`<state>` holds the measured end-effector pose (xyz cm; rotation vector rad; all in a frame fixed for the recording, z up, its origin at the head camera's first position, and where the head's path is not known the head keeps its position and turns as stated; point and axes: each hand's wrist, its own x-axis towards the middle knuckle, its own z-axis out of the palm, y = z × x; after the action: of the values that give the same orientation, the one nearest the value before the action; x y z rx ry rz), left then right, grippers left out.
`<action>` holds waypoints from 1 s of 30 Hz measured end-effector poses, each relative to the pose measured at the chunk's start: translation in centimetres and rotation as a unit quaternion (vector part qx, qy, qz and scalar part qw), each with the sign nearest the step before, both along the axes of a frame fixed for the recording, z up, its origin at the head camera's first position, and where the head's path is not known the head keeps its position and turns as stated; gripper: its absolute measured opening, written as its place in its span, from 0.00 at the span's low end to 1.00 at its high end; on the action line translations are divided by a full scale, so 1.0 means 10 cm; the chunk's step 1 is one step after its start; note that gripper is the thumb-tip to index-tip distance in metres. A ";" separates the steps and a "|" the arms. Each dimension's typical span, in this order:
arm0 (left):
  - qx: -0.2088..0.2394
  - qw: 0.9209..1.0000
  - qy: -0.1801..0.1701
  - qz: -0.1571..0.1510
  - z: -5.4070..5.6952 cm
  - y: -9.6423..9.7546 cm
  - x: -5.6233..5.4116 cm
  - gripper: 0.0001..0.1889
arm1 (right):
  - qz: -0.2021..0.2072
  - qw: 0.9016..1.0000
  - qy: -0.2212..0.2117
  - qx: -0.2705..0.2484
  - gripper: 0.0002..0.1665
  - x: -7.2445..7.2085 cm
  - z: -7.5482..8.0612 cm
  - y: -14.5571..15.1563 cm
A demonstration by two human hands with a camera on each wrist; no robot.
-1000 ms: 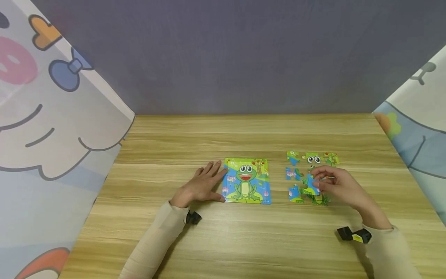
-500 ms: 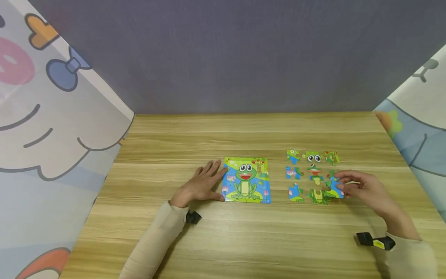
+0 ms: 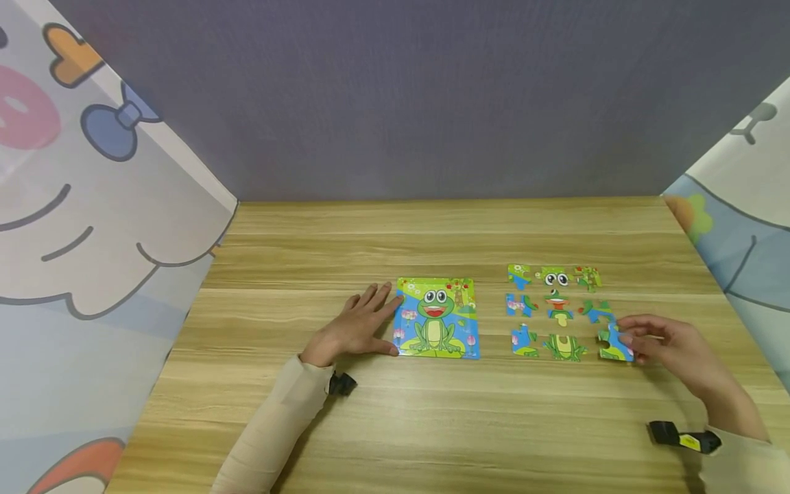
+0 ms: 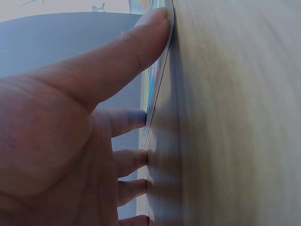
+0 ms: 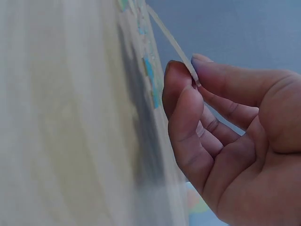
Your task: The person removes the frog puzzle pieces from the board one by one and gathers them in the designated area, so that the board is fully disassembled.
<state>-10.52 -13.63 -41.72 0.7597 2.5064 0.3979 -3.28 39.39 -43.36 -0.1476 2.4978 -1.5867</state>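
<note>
My right hand [image 3: 675,350] pinches a blue and green puzzle piece [image 3: 616,344] between thumb and fingers. In the right wrist view the piece [image 5: 173,42] is edge-on and tilted, its near edge raised off the table. To its left lie loose frog puzzle pieces in rough rows: a frog-body piece [image 3: 564,347], a mouth piece [image 3: 557,307] and an eyes piece [image 3: 554,277] among them. My left hand [image 3: 354,329] lies with fingers spread, thumb and index touching the left edge of the frog picture board [image 3: 435,318]. In the left wrist view the thumb rests on the board's edge [image 4: 162,61].
The wood-grain table [image 3: 395,418] runs back to a grey partition [image 3: 432,103]. Cartoon-printed panels [image 3: 92,206] stand on both sides. A tree piece [image 3: 588,277] and a blue-green piece [image 3: 596,311] lie just behind the right hand's piece.
My right hand has carried the puzzle piece rightward from over the middle column, past the frog-body piece, to the lower right of the loose pieces. The left hand has stayed on the board.
</note>
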 end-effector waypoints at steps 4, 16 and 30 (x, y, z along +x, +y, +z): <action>0.000 1.000 -0.001 -0.001 0.00 0.00 0.00 0.52 | 0.002 1.000 -0.010 0.008 0.21 0.02 -0.05 0.02; 0.003 1.000 -0.003 0.004 0.00 0.00 -0.01 0.53 | -0.023 0.987 0.023 0.158 0.12 0.03 -0.04 -0.14; -0.001 1.000 0.000 0.002 0.00 0.00 0.00 0.53 | -0.028 0.970 0.038 0.238 0.11 0.04 -0.03 -0.17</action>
<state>-10.56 -13.65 -41.69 0.7537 2.5087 0.3981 -2.88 37.72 -43.61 -0.0722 2.8784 -0.9670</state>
